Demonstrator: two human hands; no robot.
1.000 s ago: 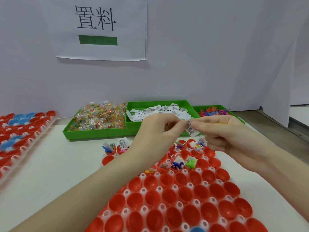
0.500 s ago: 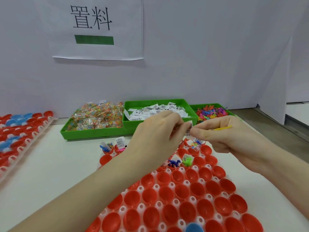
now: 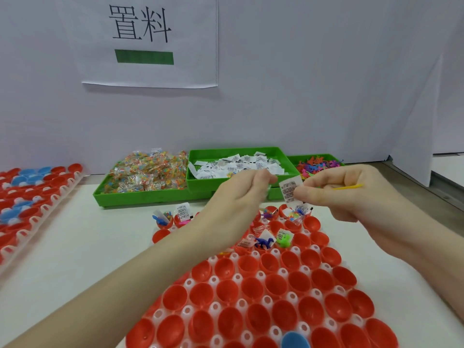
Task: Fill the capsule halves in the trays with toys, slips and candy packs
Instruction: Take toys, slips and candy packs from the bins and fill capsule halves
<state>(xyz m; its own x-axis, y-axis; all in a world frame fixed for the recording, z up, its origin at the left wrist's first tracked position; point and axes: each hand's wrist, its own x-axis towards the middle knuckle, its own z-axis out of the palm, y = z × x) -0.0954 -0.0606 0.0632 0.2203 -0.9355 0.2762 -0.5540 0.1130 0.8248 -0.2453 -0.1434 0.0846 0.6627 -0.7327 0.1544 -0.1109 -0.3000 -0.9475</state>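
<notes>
The right hand (image 3: 351,194) pinches a small white printed paper slip (image 3: 289,190) between thumb and forefinger, holding it upright above the far rows of the white plastic tray (image 3: 276,252) of red capsule halves (image 3: 251,288); its other fingers are curled over a thin yellow plastic piece (image 3: 347,187) that sticks out toward the right. The left hand (image 3: 241,197) hovers just beside the slip with its fingers curled inward, and whether it holds anything I cannot tell, since the fingertips are blurred. Below the hands, several far capsule halves already carry items: a dark blue toy dinosaur (image 3: 263,242), a bright green toy (image 3: 285,238), folded slips and small candy packs, while the nearer rows hold nothing, apart from one blue capsule half (image 3: 295,341) at the bottom edge. Beyond the tray stand three green plastic bins side by side on the white tabletop (image 3: 62,247): the left bin (image 3: 140,195) heaped with clear candy packs (image 3: 148,172), the middle bin (image 3: 238,153) with white paper slips, the right bin (image 3: 292,159) with colourful small plastic toys (image 3: 319,164). At the far left lies another tray (image 3: 32,194) of red and blue capsule halves. A white paper sign (image 3: 150,41) with black characters and a green bar hangs on the pale wall behind
</notes>
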